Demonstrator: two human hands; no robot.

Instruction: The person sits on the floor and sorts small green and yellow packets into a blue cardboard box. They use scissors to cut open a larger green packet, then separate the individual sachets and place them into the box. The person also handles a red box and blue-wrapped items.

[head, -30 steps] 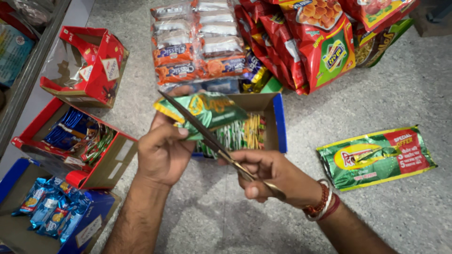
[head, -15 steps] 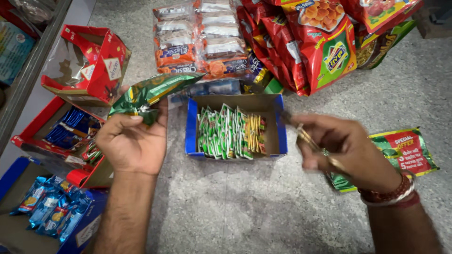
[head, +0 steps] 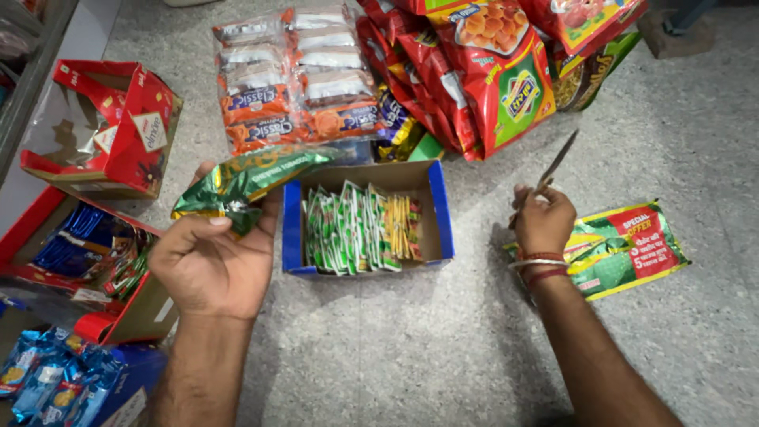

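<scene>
Scissors (head: pixel 556 164) stay clamped in your right hand (head: pixel 544 221), blades pointing away for safety; your left hand (head: pixel 212 265) pinches the green wrapper (head: pixel 245 178) clear of the blue box (head: pixel 443 207).

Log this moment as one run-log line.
left hand: holds green wrapper | right hand: holds scissors, blades raised | blue box: open, sachets upright, on floor between hands

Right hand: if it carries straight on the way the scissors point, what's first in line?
Probably the red snack bags: the scissors in the right hand angle up toward that stack. Depth unclear; bare floor lies between.
</scene>
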